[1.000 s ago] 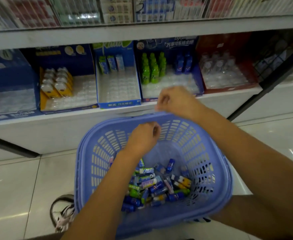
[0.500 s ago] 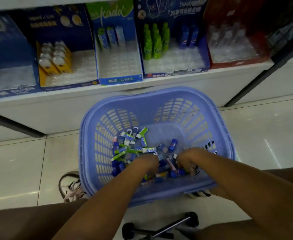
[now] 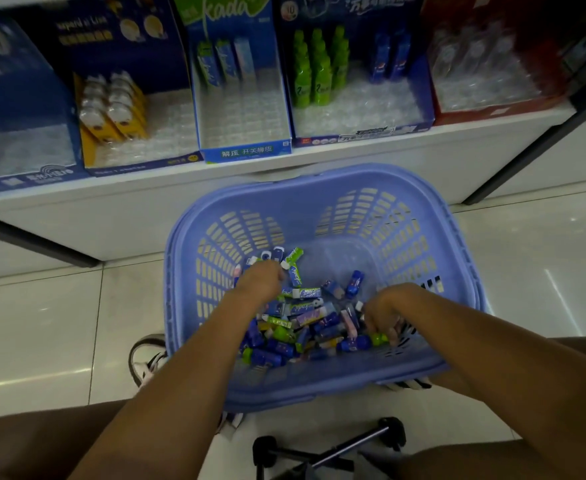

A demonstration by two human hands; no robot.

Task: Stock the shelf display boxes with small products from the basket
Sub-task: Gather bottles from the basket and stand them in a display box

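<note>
A blue-purple plastic basket (image 3: 319, 180) stands on the floor below the shelf, holding a pile of small products (image 3: 307, 317) in blue, green and white wrappers. My left hand (image 3: 260, 282) is deep in the far left of the pile, fingers curled round a white-capped piece. My right hand (image 3: 385, 315) digs into the near right side and grips pieces beside a green and blue one. On the shelf, the Kada display box (image 3: 246, 152) has three products (image 3: 224, 64) at its back. The neighbouring blue box (image 3: 360, 135) holds green bottles (image 3: 315, 69).
A yellow-lined box (image 3: 139, 162) with capped products stands left of the Kada box, a red box (image 3: 499, 110) far right. A dark post (image 3: 534, 143) slants down at the right. A shoe (image 3: 146, 358) and a black metal frame (image 3: 336, 448) sit near the basket.
Both hands dropped from the basket's rim into the pile. Since then my left hand slid to the far left of the pile. The view tilted down.
</note>
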